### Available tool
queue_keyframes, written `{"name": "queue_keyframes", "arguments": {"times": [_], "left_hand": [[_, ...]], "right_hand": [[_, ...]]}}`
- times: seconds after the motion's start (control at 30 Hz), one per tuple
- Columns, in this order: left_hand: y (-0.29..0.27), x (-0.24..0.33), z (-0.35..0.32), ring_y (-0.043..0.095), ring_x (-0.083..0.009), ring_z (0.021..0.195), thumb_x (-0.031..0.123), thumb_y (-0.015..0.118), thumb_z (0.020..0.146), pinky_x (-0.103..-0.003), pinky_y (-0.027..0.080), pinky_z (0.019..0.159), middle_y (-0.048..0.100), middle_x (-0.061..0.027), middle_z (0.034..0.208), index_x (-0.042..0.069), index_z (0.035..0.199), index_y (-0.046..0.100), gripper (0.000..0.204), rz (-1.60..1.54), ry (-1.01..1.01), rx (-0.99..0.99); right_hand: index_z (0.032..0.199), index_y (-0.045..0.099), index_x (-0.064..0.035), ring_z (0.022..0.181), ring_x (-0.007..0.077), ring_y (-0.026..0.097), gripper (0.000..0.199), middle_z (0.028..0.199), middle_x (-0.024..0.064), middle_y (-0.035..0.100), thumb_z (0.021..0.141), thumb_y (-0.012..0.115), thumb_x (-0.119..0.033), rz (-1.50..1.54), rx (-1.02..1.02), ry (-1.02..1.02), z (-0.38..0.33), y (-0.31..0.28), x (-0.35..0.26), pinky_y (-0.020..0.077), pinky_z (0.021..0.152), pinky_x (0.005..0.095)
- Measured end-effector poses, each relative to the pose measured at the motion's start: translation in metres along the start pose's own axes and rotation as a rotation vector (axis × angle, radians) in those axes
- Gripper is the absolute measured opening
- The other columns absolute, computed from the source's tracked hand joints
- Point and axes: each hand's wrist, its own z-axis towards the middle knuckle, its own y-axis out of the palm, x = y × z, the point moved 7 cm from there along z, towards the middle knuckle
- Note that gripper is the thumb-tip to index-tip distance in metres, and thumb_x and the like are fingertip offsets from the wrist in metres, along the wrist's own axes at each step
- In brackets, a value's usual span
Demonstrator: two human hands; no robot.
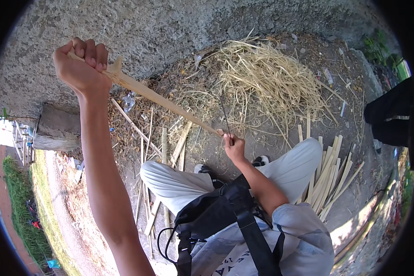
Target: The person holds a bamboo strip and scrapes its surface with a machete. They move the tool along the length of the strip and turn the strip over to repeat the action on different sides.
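My left hand [82,66], raised at the far left, is wrapped round one end of a long pale bamboo strip [158,97]. A short stub sticks up from the strip near my fingers. It slants down to the right, its lower end meeting my right hand [235,149] in front of my knees. That hand is closed on a knife, whose thin dark blade [225,114] points away from me, beside the strip's end. The knife's handle is mostly hidden in my fist.
A heap of thin shavings [273,76] lies ahead by a rough wall [170,27]. Split strips [331,172] are bundled at my right, and more strips [164,142] lie on the left. A concrete block [57,126] stands far left; a person's dark-clothed legs [391,115] are at right.
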Motion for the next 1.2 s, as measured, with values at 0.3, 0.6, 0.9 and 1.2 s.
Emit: {"name": "queue_keyframes", "arguments": {"times": [0.3, 0.6, 0.9, 1.2], "left_hand": [[-0.012, 0.002, 0.003, 0.021, -0.013, 0.039, 0.026, 0.034, 0.086, -0.028, 0.021, 0.037, 0.028, -0.0023, 0.048, 0.011, 0.064, 0.032, 0.027, 0.007, 0.011, 0.02], [-0.016, 0.004, -0.004, 0.021, -0.0115, 0.038, 0.026, 0.034, 0.086, -0.026, 0.021, 0.035, 0.027, -0.0013, 0.047, 0.011, 0.063, 0.033, 0.027, -0.069, -0.021, -0.018], [0.006, 0.008, -0.026, 0.022, -0.0099, 0.032, 0.026, 0.041, 0.084, -0.025, 0.021, 0.033, 0.029, 0.0004, 0.043, 0.014, 0.058, 0.033, 0.03, -0.313, -0.127, -0.358], [0.008, 0.015, -0.043, 0.022, -0.01, 0.033, 0.027, 0.039, 0.087, -0.025, 0.022, 0.033, 0.028, 0.0, 0.044, 0.013, 0.058, 0.033, 0.033, -0.364, -0.129, -0.427]], "right_hand": [[0.069, 0.064, 0.0065, 0.054, 0.0294, 0.066, 0.018, 0.063, 0.0231, 0.064, 0.075, 0.055, -0.009, -0.24, -0.609, 0.59, -0.025, 0.059, 0.13, 0.0505, 0.048, 0.0392], [0.066, 0.06, 0.0002, 0.038, 0.0151, 0.045, 0.03, 0.05, 0.0056, 0.05, 0.084, 0.068, -0.023, 0.224, -0.491, 0.657, -0.023, 0.012, 0.062, 0.0342, 0.037, 0.0344], [0.075, 0.058, -0.0034, 0.043, 0.009, 0.043, 0.021, 0.056, -0.0001, 0.049, 0.086, 0.068, -0.018, 0.321, -0.376, 0.545, -0.023, -0.07, 0.011, 0.0333, 0.038, 0.0272], [0.086, 0.059, -0.0022, 0.045, 0.0087, 0.044, 0.019, 0.058, -0.002, 0.047, 0.087, 0.068, -0.019, 0.494, -0.278, 0.533, -0.039, -0.105, 0.018, 0.036, 0.041, 0.0266]]}}
